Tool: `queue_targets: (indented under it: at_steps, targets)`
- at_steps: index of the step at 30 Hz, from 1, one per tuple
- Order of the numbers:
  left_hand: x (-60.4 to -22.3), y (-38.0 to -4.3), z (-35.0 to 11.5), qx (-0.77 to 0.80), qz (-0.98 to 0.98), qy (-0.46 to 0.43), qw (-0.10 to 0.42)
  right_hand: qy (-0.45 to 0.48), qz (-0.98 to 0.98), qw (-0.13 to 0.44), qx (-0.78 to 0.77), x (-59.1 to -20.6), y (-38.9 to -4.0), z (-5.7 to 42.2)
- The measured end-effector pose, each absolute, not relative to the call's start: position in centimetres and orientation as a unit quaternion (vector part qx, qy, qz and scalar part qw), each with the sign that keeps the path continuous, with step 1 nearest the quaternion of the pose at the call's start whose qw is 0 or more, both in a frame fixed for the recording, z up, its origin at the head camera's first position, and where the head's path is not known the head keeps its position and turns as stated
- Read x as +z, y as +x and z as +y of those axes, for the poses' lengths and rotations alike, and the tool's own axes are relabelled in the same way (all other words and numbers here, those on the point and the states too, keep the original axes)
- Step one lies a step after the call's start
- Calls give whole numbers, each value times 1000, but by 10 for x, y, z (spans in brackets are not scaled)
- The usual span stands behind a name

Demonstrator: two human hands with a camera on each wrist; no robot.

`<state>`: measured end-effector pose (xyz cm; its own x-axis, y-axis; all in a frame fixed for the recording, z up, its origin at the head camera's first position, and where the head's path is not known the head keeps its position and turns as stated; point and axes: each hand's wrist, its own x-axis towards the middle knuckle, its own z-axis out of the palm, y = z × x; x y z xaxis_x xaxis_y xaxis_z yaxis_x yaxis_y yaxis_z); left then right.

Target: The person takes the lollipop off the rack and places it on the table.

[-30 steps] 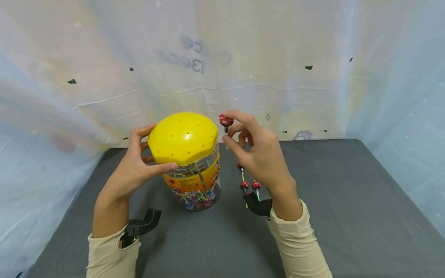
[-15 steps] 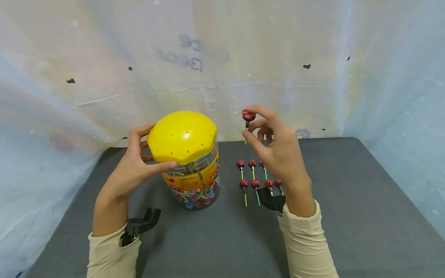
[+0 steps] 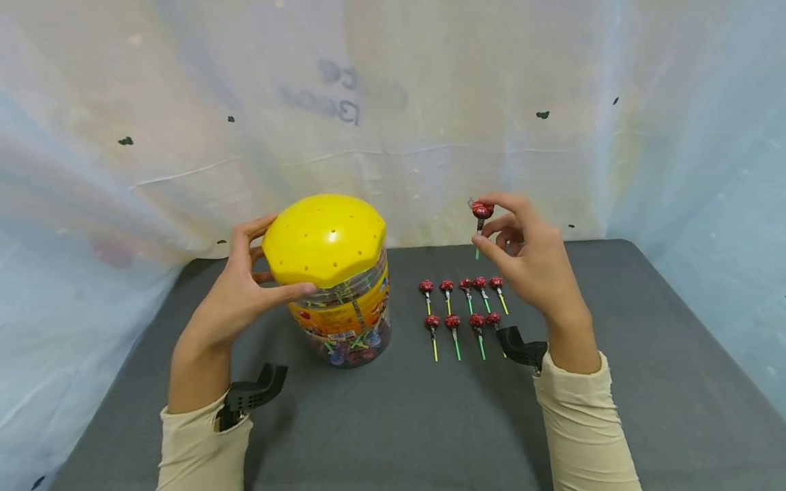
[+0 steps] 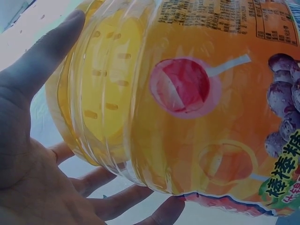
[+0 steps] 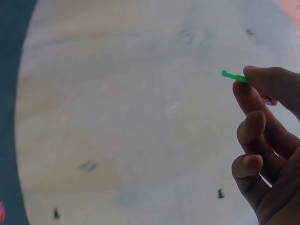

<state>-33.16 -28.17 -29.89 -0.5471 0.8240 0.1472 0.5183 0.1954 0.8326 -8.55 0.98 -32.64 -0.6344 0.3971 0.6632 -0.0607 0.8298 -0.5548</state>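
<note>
A clear plastic jar (image 3: pixel 340 320) with an orange label and a yellow lid (image 3: pixel 325 239) stands on the table, wrapped lollipops visible through its lower wall. My left hand (image 3: pixel 245 293) grips it around the lid and neck, thumb at the front; the left wrist view shows the fingers along the far side of the jar (image 4: pixel 187 140). Raised right of the jar, my right hand (image 3: pixel 531 252) pinches a red-wrapped lollipop (image 3: pixel 482 210) with thumb and fingers. Its green stick (image 5: pixel 233 76) pokes out past the thumb in the right wrist view.
Two rows of red lollipops (image 3: pixel 452 322) lie on the grey table (image 3: pixel 393 423) between the jar and my right arm, sticks toward me. A pale curtain (image 3: pixel 430 136) hangs behind the table and at both sides.
My right hand has moved right with the lollipop, away from the jar, uncovering the rows of lollipops on the table. The left hand and the jar have stayed in place.
</note>
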Motion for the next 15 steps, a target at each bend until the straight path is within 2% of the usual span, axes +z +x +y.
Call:
queue_targets:
  at_steps: [7, 15]
  targets:
    - [-299, -332, -282, 453, 751, 448, 174, -140, -904, 334, 226, -346, -65, 23]
    - [-297, -334, -284, 451, 749, 454, 169, -180, -923, 222, 258, -371, -41, 30]
